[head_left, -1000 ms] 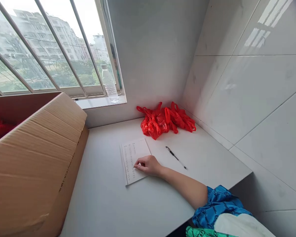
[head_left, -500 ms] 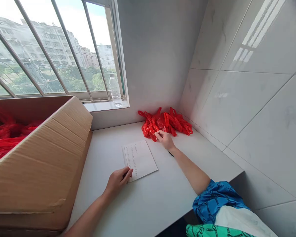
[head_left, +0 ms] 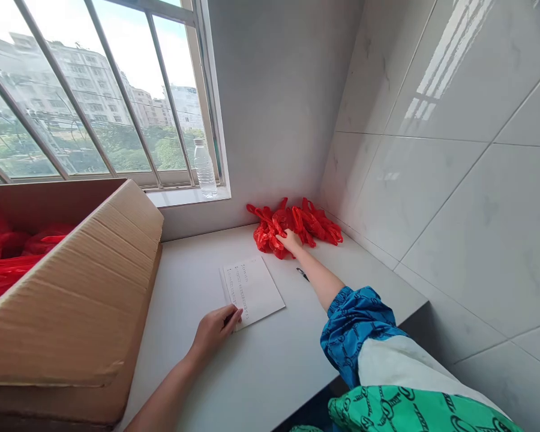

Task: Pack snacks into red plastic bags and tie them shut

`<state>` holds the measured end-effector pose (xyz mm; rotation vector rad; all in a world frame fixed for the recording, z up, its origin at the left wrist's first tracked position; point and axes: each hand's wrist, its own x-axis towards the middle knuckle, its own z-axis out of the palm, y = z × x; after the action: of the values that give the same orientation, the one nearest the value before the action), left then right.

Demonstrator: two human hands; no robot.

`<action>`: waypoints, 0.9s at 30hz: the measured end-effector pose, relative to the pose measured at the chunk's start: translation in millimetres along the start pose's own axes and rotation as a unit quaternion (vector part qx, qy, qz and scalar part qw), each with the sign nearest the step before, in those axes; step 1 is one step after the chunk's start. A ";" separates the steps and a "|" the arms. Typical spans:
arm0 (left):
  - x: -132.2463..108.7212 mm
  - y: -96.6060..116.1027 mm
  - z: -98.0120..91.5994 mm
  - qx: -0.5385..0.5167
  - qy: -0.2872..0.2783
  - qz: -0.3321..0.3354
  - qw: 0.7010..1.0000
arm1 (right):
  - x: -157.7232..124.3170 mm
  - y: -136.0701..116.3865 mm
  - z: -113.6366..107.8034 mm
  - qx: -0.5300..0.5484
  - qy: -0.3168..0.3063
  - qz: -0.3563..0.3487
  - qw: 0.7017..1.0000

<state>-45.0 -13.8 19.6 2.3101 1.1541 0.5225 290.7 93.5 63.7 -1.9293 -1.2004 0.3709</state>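
My right hand (head_left: 290, 242) rests on a pile of red plastic bags (head_left: 292, 228), its fingers closed into the bunched bags. My left hand (head_left: 216, 329) sits at the lower left edge of a white sheet of paper (head_left: 252, 291) printed with narrow columns of text, and its fingers hold a small dark object, probably a pen. A black pen (head_left: 302, 274) lies on the white counter (head_left: 261, 372) just beneath my right forearm, which hides most of it.
A cardboard box (head_left: 72, 318) stands along the counter's left side with red bags (head_left: 9, 264) inside. A plastic water bottle (head_left: 204, 171) stands on the barred window's sill (head_left: 189, 196). Glossy tiled wall (head_left: 432, 198) bounds the right side; the counter's front edge runs lower right.
My right hand has moved from the paper onto the red bags. My left hand has entered view at the paper's edge. The view has shifted slightly, and more of the blue sleeve shows.
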 end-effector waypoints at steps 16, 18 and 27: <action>-3.1 1.7 0.6 -0.201 0.050 -0.025 0.978 | -83.8 -38.0 -62.7 0.287 -0.251 -0.187 0.905; -4.5 0.8 1.7 -0.248 0.105 -0.045 0.962 | -93.7 -29.9 -42.1 0.226 -0.251 -0.206 0.918; 18.7 2.0 -17.6 -0.234 0.259 -0.107 0.931 | -131.4 -6.2 -10.7 0.098 -0.063 -0.298 0.947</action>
<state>-42.7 5.1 36.9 1.6549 1.3145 1.2246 227.4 -21.8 53.7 -1.3057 -1.6873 0.2755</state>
